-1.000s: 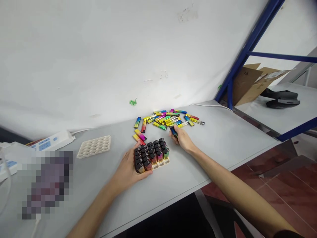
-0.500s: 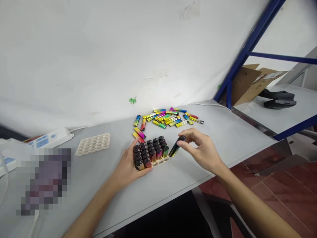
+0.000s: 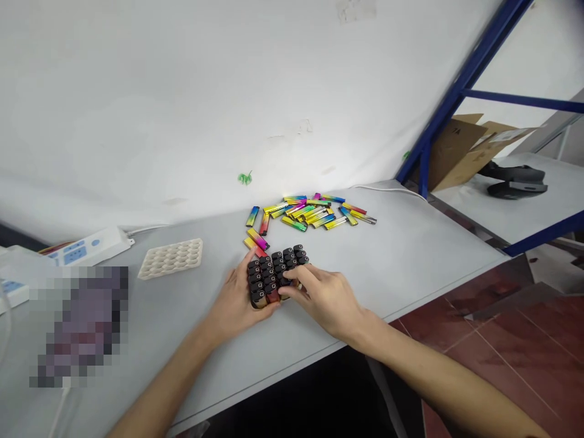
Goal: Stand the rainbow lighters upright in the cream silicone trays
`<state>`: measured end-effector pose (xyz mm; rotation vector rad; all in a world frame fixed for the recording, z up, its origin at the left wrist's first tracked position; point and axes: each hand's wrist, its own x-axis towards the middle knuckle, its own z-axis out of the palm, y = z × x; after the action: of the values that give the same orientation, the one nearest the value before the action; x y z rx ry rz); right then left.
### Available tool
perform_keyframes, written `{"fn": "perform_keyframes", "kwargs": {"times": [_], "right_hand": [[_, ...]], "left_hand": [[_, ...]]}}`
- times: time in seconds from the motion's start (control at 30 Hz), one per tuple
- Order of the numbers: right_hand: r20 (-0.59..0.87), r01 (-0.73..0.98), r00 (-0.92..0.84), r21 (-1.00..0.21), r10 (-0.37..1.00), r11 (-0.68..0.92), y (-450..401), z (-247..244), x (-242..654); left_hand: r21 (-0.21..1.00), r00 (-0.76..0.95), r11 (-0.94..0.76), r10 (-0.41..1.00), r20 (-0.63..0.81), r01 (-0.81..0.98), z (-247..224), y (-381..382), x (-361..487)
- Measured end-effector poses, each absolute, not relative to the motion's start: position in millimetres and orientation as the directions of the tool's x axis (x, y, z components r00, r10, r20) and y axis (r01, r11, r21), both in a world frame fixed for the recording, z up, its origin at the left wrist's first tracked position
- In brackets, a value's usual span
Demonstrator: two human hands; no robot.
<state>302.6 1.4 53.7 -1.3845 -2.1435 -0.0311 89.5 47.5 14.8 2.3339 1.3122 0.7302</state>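
Note:
Several lighters (image 3: 261,282) with black tops stand upright in close rows in a pale rack, which is almost wholly hidden by them and my hands. My left hand (image 3: 235,295) is wrapped around the rack's left side, fingers at the back corner and thumb along the front. Over the front right part of the rows, my right hand (image 3: 331,298) pinches a lighter between thumb and forefinger. That lighter is mostly covered by my fingers, so I cannot tell how deep it sits. Behind the rack lies a loose pile of colourful lighters (image 3: 314,214).
An off-white holder with rows of holes (image 3: 171,258) lies left on the grey table (image 3: 219,377). Farther left are a power strip (image 3: 95,246) and a blurred-out object (image 3: 82,328) with a cable. A white wall rises behind; a blue frame (image 3: 449,100) stands at right.
My right hand has moved left with the lighter, from beside the rack to over its front right rows. My left hand keeps its hold on the rack.

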Motion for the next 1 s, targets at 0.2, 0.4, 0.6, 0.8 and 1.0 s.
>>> {"fn": "perform_keyframes", "kwargs": {"times": [0.2, 0.4, 0.6, 0.8, 1.0], "right_hand": [[0.54, 0.817, -0.305, -0.275, 0.785, 0.507, 0.8, 51.4, 299.5], [0.517, 0.847, -0.379, -0.141, 0.767, 0.513, -2.5, 61.3, 306.3], [0.46, 0.833, -0.463, -0.067, 0.758, 0.549, -7.8, 62.1, 310.4], [0.576, 0.85, -0.206, -0.296, 0.791, 0.436, 20.0, 68.7, 340.4], [0.29, 0.92, 0.361, -0.264, 0.886, -0.288, 102.9, 42.7, 428.0]], "left_hand": [[0.532, 0.447, -0.489, 0.868, 0.217, 0.691, 18.1, 45.8, 89.9], [0.539, 0.463, -0.499, 0.86, 0.214, 0.679, 18.5, 48.6, 89.8], [0.558, 0.449, -0.483, 0.869, 0.21, 0.675, 16.2, 48.5, 87.8], [0.566, 0.443, -0.468, 0.875, 0.192, 0.678, 20.4, 45.7, 87.0], [0.567, 0.429, -0.456, 0.883, 0.191, 0.686, 20.3, 47.9, 86.5]]}}
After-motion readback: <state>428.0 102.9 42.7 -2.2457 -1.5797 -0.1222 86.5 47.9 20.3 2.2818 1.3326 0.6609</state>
